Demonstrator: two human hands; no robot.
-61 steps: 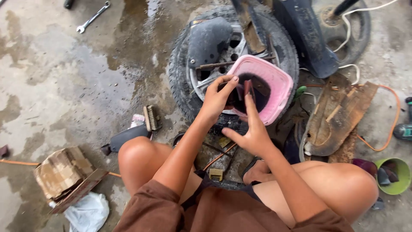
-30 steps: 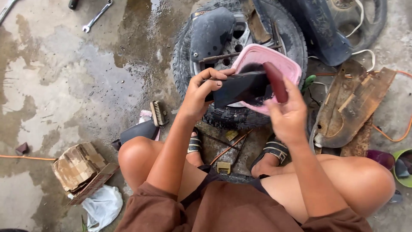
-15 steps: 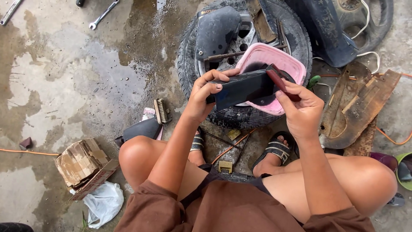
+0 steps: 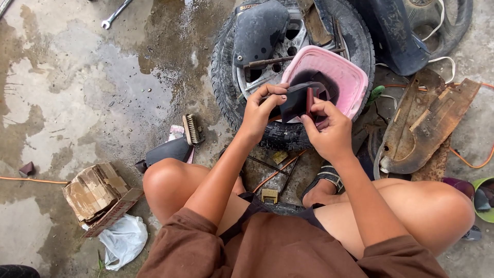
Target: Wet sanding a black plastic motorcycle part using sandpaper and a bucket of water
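Both hands, the left hand [image 4: 265, 110] and right hand [image 4: 329, 131], pinched a floppy black rubber patch [image 4: 296, 100] taut over the pink plastic basin [image 4: 342, 77], seemingly catching drips.

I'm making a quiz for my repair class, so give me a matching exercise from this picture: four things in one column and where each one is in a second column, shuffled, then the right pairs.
Things:
1. black rubber piece
2. pink basin
3. wrench
4. small brush

Places:
A. on the wet concrete at the top left
B. resting on the tyre
C. held between the left hand and the right hand
D. on the ground just left of the tyre, near the person's left knee

Pairs: 1-C, 2-B, 3-A, 4-D
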